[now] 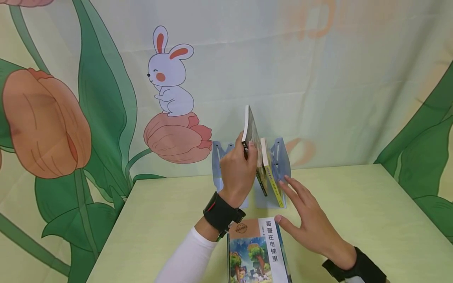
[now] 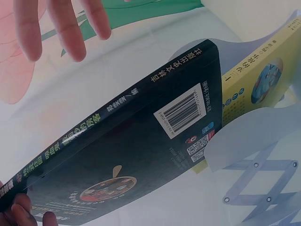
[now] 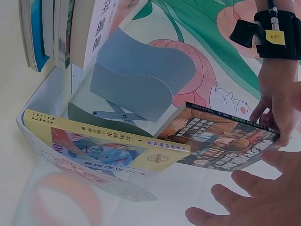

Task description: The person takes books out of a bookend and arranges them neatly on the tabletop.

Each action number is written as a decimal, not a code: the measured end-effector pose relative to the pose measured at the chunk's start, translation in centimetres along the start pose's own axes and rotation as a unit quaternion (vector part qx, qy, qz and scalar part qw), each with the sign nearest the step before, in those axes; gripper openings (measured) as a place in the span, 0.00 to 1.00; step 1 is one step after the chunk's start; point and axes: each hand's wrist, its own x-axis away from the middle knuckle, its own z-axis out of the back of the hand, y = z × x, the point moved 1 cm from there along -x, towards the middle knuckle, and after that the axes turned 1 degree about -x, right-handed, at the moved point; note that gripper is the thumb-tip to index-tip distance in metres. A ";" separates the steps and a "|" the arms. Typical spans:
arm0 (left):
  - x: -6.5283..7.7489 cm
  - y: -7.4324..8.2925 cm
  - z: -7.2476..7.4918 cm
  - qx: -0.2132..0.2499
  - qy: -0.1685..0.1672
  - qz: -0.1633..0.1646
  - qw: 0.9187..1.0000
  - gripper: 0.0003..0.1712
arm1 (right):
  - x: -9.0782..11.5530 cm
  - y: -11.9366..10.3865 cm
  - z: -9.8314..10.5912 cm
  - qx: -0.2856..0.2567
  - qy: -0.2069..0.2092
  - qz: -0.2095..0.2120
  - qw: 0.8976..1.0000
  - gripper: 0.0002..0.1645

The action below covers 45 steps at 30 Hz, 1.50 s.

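Note:
My left hand [image 1: 237,169] grips a dark-spined book [image 2: 122,146] near one end and holds it tilted upright over a blue-grey folding book stand [image 1: 282,157]. A yellow book [image 3: 108,141] stands in the stand, leaning by its right-hand plate. The held book's lower end is beside the yellow book; whether it touches the base is hard to tell. Fingers spread, my right hand [image 1: 311,220] is just in front of the stand's right side and holds nothing. The right wrist view shows the held book's illustrated cover.
Nearer me on the pale table [image 1: 354,204] lies a stack of several books [image 1: 249,259], its top cover showing trees. Behind the table hangs a cloth [image 1: 247,59] printed with tulips and a rabbit. The stand's crossed metal links [image 2: 258,183] show in the left wrist view.

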 end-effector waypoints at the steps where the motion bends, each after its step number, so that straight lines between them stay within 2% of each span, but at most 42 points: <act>1: 0.0 0.0 0.1 -0.001 0.004 -0.002 1.000 0.24 | -0.1 0.0 0.1 0.000 0.003 0.001 1.000 0.50; 12: 0.2 0.4 1.5 0.020 0.043 -0.020 0.999 0.24 | -0.6 0.1 0.6 -0.011 0.026 0.006 1.000 0.52; 22: 0.6 0.8 3.1 0.021 0.069 -0.031 0.997 0.22 | -1.4 -0.1 1.4 -0.024 0.044 0.012 0.999 0.53; 32: 1.1 0.9 4.2 0.031 0.085 -0.041 0.995 0.21 | -2.2 -0.1 1.7 -0.022 0.043 0.017 0.999 0.53; 45: 2.6 1.1 6.0 0.066 0.085 -0.041 0.993 0.21 | -3.0 -0.2 2.0 -0.051 0.043 0.019 0.998 0.52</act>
